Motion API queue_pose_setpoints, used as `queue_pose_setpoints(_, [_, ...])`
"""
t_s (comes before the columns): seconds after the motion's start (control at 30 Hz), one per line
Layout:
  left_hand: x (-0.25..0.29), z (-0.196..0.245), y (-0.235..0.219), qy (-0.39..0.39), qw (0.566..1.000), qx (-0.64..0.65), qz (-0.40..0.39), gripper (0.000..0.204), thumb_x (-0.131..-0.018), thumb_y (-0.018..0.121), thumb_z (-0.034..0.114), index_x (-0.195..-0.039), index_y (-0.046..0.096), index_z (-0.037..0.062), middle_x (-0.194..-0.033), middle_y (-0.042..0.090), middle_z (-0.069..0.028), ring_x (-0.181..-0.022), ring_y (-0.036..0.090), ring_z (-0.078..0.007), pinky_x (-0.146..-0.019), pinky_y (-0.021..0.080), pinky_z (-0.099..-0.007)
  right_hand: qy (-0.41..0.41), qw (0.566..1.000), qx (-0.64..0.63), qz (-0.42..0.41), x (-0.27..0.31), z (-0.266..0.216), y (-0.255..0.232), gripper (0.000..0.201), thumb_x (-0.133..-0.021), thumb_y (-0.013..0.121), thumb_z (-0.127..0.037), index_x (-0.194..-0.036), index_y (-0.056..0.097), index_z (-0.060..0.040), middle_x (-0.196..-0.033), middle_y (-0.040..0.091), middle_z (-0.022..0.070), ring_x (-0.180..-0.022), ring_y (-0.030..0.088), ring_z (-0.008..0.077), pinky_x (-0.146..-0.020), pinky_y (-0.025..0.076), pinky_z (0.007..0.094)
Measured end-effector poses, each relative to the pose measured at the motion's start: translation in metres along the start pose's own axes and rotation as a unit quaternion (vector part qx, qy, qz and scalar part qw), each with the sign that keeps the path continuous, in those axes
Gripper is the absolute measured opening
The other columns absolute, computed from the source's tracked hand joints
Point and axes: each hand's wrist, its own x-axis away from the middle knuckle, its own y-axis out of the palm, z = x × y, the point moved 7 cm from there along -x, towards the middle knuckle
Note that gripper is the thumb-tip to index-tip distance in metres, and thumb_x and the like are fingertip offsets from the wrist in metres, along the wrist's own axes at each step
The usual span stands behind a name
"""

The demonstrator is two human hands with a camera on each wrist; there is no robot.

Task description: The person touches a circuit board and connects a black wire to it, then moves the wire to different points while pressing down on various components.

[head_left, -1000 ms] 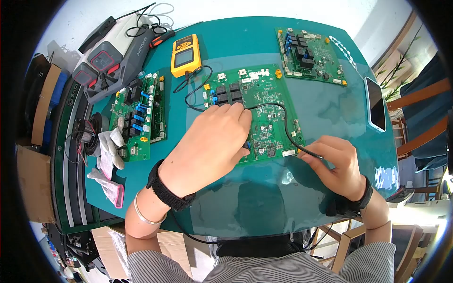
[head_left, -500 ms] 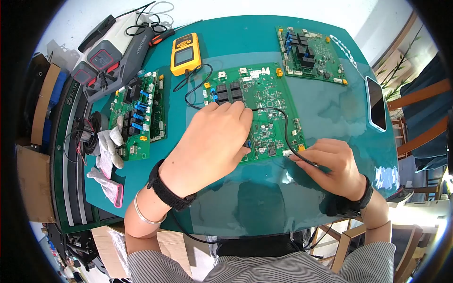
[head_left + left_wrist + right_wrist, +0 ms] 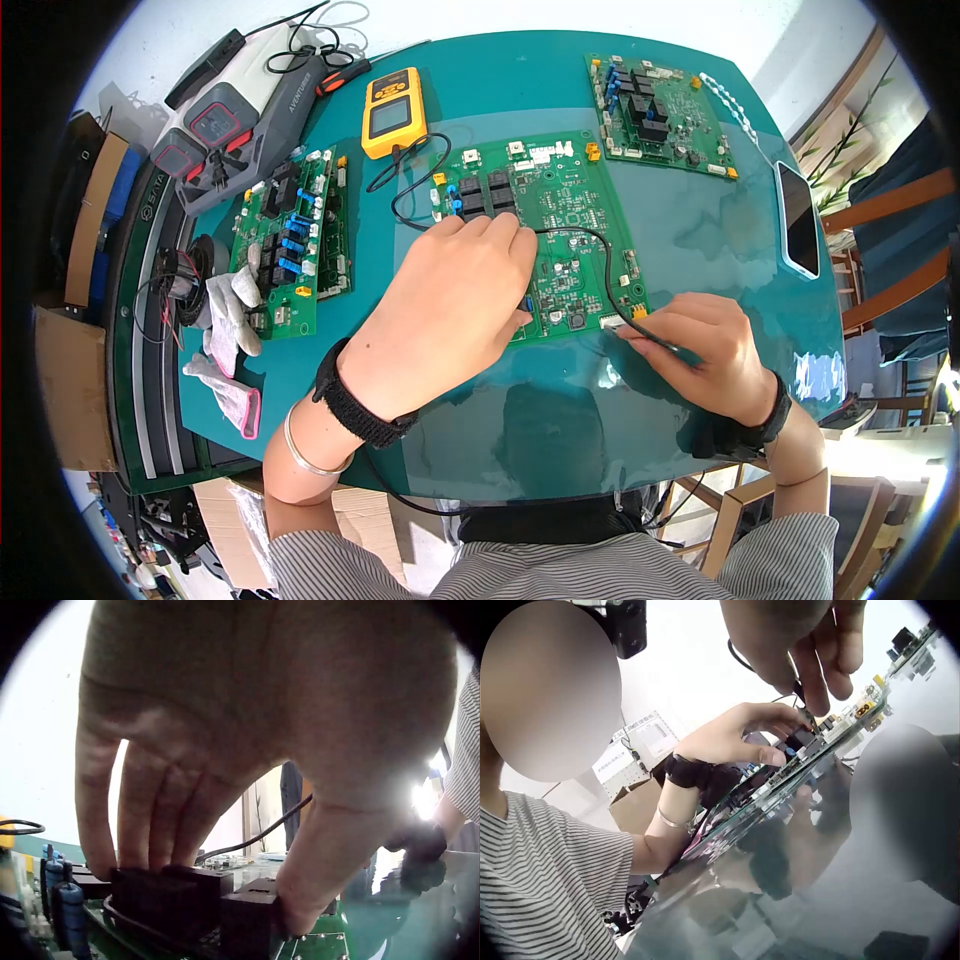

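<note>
My left hand spans a group of black relays on the middle green circuit board, fingers along one side and thumb on the other. From the yellow handheld meter, a black cable runs beneath that hand and arcs over the board. My right hand pinches the cable near its end. Its fingertips are right at the board's near right corner, beside a white connector and an orange one. The cable's tip is hidden by the fingers.
Another circuit board lies at the back right, near a phone. On the left are stacked boards, work gloves, a coil of wire and a grey machine. A screwdriver lies behind the meter.
My right hand has shifted slightly left toward the board's near corner with the cable, uncovering the orange connector. The left hand stays on the relays.
</note>
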Motion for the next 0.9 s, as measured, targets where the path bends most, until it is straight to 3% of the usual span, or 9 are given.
queue_pose_setpoints(0.1, [-0.0001,-0.0002,0.0004,-0.002,1.000,0.000,-0.001,0.054,-0.076,0.083,0.017,-0.120,0.059,-0.0032,-0.106,0.061,-0.0167,-0.098,0.063,-0.0371,-0.087,0.050,-0.0449,0.073,0.994,-0.048,0.062,0.0040,0.0038,-0.0033,0.021,-0.077,0.080,0.000,-0.093,0.067,-0.0027,-0.074,0.065,0.0085,-0.066,0.065,0.0277,-0.060,0.051,0.0369])
queue_pose_setpoints(0.4, [0.0000,-0.0012,0.0007,-0.001,1.000,0.003,-0.004,0.054,-0.076,0.083,0.016,-0.120,0.059,-0.0036,-0.106,0.062,-0.0171,-0.100,0.063,-0.0376,-0.088,0.050,-0.0449,0.016,1.000,-0.004,0.013,0.0007,0.0002,0.0031,0.030,-0.079,0.080,-0.001,-0.077,0.051,-0.0052,-0.064,0.054,0.0072,-0.057,0.055,0.0285,-0.052,0.041,0.0396])
queue_pose_setpoints(0.83, [-0.0002,-0.0012,0.0016,-0.003,1.000,0.013,-0.005,0.052,-0.076,0.082,0.013,-0.119,0.059,-0.0046,-0.107,0.062,-0.0182,-0.103,0.063,-0.0386,-0.090,0.051,-0.0460,0.021,1.000,0.003,0.020,-0.0002,0.0017,0.0015,0.029,-0.080,0.080,-0.002,-0.077,0.050,-0.0037,-0.066,0.055,0.0092,-0.059,0.056,0.0315,-0.053,0.042,0.0416])
queue_pose_setpoints(0.9, [0.0002,-0.0013,0.0013,-0.002,1.000,0.016,-0.002,0.052,-0.076,0.082,0.013,-0.119,0.059,-0.0049,-0.107,0.062,-0.0183,-0.103,0.063,-0.0387,-0.090,0.051,-0.0461,0.042,0.999,-0.002,-0.015,0.0014,0.0040,0.0048,0.029,-0.081,0.079,-0.003,-0.078,0.051,-0.0039,-0.067,0.056,0.0086,-0.060,0.058,0.0316,-0.054,0.044,0.0419])
